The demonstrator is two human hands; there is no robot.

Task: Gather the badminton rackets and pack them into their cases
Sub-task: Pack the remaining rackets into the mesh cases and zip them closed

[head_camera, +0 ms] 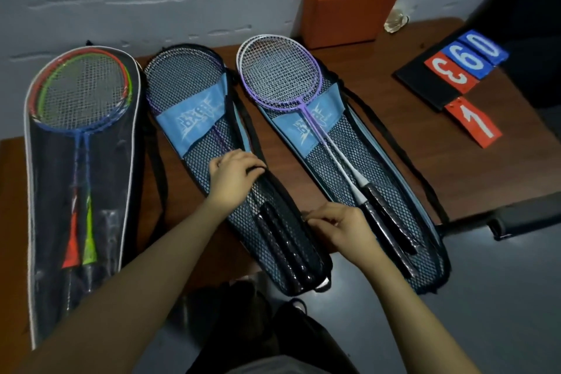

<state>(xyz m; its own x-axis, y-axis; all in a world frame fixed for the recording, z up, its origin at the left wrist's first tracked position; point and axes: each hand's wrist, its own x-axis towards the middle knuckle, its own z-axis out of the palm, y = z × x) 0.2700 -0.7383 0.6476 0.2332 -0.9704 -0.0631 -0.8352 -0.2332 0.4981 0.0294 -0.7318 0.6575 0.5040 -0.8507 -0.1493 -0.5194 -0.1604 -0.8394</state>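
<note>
The left hand point(235, 171) is laid on the right edge of the middle case point(230, 161), fingers curled over its black rim about halfway along its length. The right hand point(337, 226) is closed in a pinch at the same rim lower down, near the handle end; what is pinched there is too small to be made out. Inside this mesh-and-blue case two rackets point(188, 82) are seen through the netting, their dark grips side by side near the bottom.

Just to the right, a second matching case point(391, 206) is spread open, and a purple racket point(282, 76) and a white racket point(340, 161) are laid on top of it, heads overlapping. At the far left a dark case with white piping point(127, 176) is seen with red and green rackets point(82, 88) behind its clear front.

All three cases are carried by a brown worktop point(379, 70). Against the wall an orange block point(346, 12) is propped, and numbered red and blue cards point(464, 67) are laid on a black board at the right.
</note>
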